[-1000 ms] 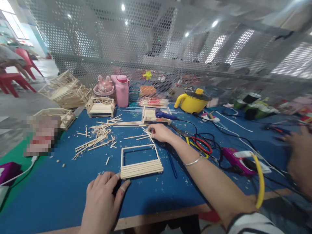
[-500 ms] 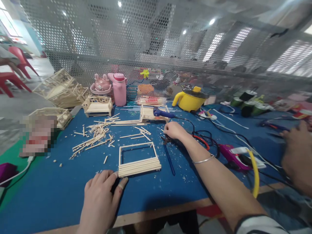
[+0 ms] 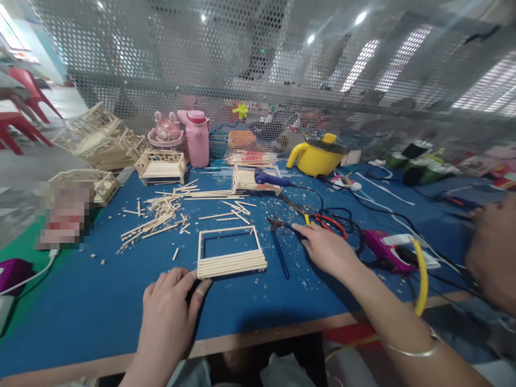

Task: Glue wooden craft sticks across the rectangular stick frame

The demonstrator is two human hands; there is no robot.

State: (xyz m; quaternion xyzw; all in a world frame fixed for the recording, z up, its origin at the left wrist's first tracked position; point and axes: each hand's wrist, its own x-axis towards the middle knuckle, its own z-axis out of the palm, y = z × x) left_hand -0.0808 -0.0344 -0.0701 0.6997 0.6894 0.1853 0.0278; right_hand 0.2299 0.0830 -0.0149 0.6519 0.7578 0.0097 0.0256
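A small rectangular frame of pale wooden sticks (image 3: 230, 264) lies on the blue table, its near part covered by several sticks laid side by side. My left hand (image 3: 171, 301) pinches the frame's near left corner between thumb and fingers, with pale wraps on the fingertips. To the right of the frame, diagonal cutters (image 3: 281, 252) with blue handles lie with their jaws apart. My right hand (image 3: 328, 247) has its fingers closed around the end of one handle; the palm side is hidden. Beyond it rests a second pair of pliers with red handles (image 3: 332, 221).
Loose sticks (image 3: 163, 215) are heaped to the left. Behind are a blue glue gun (image 3: 270, 178), small stick-built beds (image 3: 161, 167), a pink jug (image 3: 197, 138) and a yellow pot (image 3: 320, 156). Cables and a magenta power strip (image 3: 387, 251) lie right, near another person's hand (image 3: 494, 242).
My right hand has drawn back toward me and to the right, onto the cutters' handle, uncovering the red-handled pliers. My left hand stays at the frame's corner. The view has shifted slightly.
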